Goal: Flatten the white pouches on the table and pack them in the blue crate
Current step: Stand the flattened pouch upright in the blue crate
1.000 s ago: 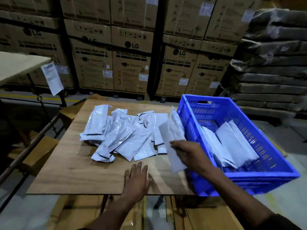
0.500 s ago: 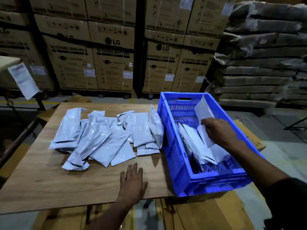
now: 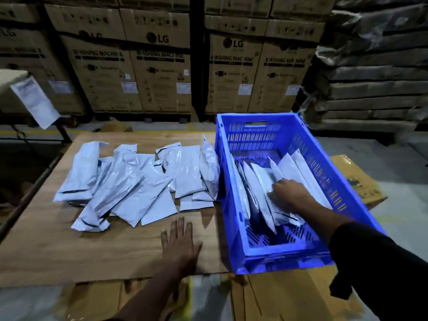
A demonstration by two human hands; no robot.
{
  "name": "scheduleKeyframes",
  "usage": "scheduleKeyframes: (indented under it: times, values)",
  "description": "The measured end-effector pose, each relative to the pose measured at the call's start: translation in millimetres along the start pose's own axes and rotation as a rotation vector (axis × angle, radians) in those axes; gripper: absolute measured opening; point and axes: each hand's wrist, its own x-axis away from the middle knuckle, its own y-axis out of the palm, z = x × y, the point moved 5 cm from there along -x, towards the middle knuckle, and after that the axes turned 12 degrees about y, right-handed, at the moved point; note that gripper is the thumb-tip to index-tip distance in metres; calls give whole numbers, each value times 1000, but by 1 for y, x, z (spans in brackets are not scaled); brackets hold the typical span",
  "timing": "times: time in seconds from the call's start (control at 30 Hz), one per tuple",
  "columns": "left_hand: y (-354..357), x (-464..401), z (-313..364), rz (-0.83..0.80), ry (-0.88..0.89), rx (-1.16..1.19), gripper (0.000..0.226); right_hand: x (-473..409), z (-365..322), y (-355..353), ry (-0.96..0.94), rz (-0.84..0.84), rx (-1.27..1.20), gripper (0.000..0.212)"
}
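Several cartons (image 3: 159, 63) read "LG WASHING MACHINE"; my left hand (image 3: 179, 244) lay flat, fingers straight, on the table (image 3: 58, 251), my right hand (image 3: 293, 193) fingers curled among pouches (image 3: 259, 193) in the blue crate (image 3: 284, 257); I couldn't tell its grip.

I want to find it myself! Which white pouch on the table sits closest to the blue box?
Start at the blue slotted plastic crate right of the wooden tabletop. Against its left wall stands one shiny white plastic pouch. Unlike its flat-lying neighbours, it leans up on edge.

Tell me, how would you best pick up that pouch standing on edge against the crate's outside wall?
Probably pinch the upright pouch at its top edge, coming from above. It leans on the blue crate, so its thin upper edge is free while the crate wall and other pouches block its sides.
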Motion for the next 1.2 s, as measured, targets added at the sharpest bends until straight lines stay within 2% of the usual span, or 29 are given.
scheduleKeyframes:
  times: [0.07, 0.13, 0.3, 0.4, 0.5, 0.57, 0.67, 0.73, 0.8, 0.87, 0.97, 1.1, 1.2]
  values:
    - [1, -3, 1, 25, -15, -40, 98, -3, -2, 8, 46, -1, -11, 55]
    - [9, -6, 1, 63, 20, -47, 79, -3, -5, 11, 65, 36, 2, 60]
    - [15, -12, 5, 97, 5, -30, 69, -4, -9, 14, 103, 51, 25, 54]
    - [16, -14, 2, 126, -9, -29, 70, -4, -11, 15, 108, 48, 23, 44]
    - [17, -13, 1, 109, -30, -28, 75, -9, -13, 18, 53, 70, -1, 65]
    - [14, -10, 2, 110, -42, -23, 85, -12, -18, 21, -20, 67, 30, 70]
    - [4, -6, 8, 134, -37, -35, 95, -17, -20, 31, -29, 13, 63, 48]
    - [0, -4, 10, 108, -34, -43, 101, -18, -19, 37, -14, -27, 69, 44]
    - [1, -4, 10, 122, -32, -40, 104, -19, -14, 38, 5, -57, 13, 41]
    - [-1, -3, 10, 166, -32, -38, 97, -19, -7, 35, 20, -70, -91, 43]
    - [5, -3, 8, 104, -47, -56, 90, -22, -6, 30, -37, -42, -211, 59]
    - [14, -7, 8, 121, 2, -77, 71, -20, -20, 23, -154, -74, -497, 78]
    - [14, -8, 7, 169, 14, -93, 68, -19, -15, 23, -136, -11, -544, 68]
